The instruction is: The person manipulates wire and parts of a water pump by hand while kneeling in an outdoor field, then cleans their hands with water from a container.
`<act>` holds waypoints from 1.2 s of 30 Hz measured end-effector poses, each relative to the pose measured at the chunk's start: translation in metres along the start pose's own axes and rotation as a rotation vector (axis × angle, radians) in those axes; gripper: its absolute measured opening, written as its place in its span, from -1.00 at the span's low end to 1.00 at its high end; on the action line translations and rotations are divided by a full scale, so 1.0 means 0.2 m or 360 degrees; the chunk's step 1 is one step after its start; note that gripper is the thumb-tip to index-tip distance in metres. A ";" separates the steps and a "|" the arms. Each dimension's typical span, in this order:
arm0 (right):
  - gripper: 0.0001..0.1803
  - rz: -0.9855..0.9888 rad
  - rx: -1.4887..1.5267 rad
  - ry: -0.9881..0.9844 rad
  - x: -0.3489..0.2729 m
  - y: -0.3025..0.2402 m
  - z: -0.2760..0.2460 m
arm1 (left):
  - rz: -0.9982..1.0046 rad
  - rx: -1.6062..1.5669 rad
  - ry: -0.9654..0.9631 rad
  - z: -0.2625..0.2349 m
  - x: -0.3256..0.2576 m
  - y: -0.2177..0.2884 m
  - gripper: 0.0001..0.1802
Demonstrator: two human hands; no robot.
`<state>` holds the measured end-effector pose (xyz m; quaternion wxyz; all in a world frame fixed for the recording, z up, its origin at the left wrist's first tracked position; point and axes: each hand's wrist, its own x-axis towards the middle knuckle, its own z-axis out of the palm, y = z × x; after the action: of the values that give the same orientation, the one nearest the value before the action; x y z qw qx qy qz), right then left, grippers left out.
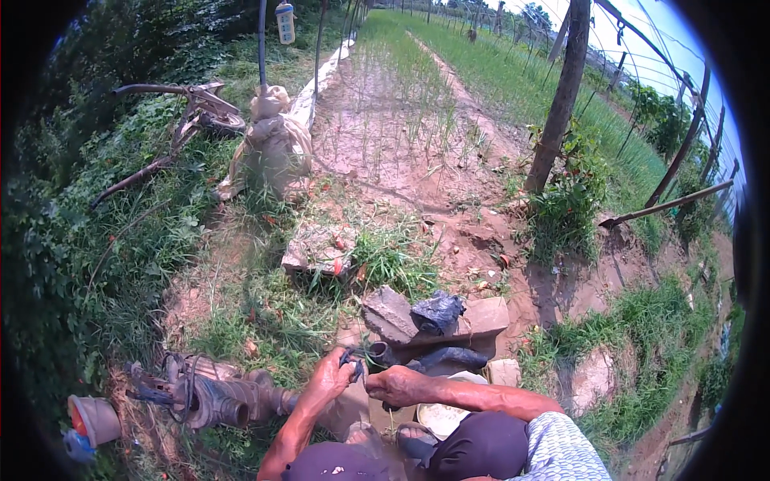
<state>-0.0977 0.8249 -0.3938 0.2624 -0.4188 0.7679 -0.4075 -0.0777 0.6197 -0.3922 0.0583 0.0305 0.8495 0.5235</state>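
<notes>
Low in front of my knees, my left hand (327,377) is closed around a dark, thin strip (350,361) that looks like rubber or cloth. My right hand (395,386) is beside it with fingers curled in; anything held there is too small to make out. Just beyond the hands is the round, open end of a dark pipe (381,353). A black hose (451,359) lies to its right, by a concrete block (486,318). On the block rests a crumpled black plastic bag (438,311). A muddy pump (220,397) stands left of my left forearm.
A bucket (98,418) sits at far left. Beyond are a stone slab (317,247), a tied sack (271,156) and a rusty wheeled frame (184,120). A wooden post (561,96) and a long-handled tool (666,204) stand at right, near a wet planted bed (385,136).
</notes>
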 end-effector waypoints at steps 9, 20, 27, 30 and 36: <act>-0.85 -0.0098 -0.0437 0.0404 0.11 0.06 -0.08 | -0.0017 -0.0213 -0.0904 0.16 -0.10 -0.29 -0.70; -0.78 0.0751 0.1333 -0.0027 0.04 0.01 0.08 | 0.0365 0.0346 0.0380 0.17 -0.10 -0.08 -0.46; -0.77 0.1030 0.2393 0.0826 0.09 0.15 0.18 | -0.0020 -0.0769 -0.0103 0.35 -0.20 -0.08 0.09; -0.80 0.0584 0.1644 0.0683 0.04 0.44 0.18 | 0.0087 -0.0801 0.0001 0.35 -0.18 -0.17 -0.01; -0.81 0.1095 0.2141 0.0657 -0.02 0.17 -0.11 | -0.0586 -0.0419 -0.0203 0.21 -0.50 -0.43 -0.55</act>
<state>-0.1275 0.8477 -0.4106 0.4233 0.1760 0.4760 -0.7506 0.0281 0.6062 -0.4814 0.2098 -0.0999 0.7596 0.6074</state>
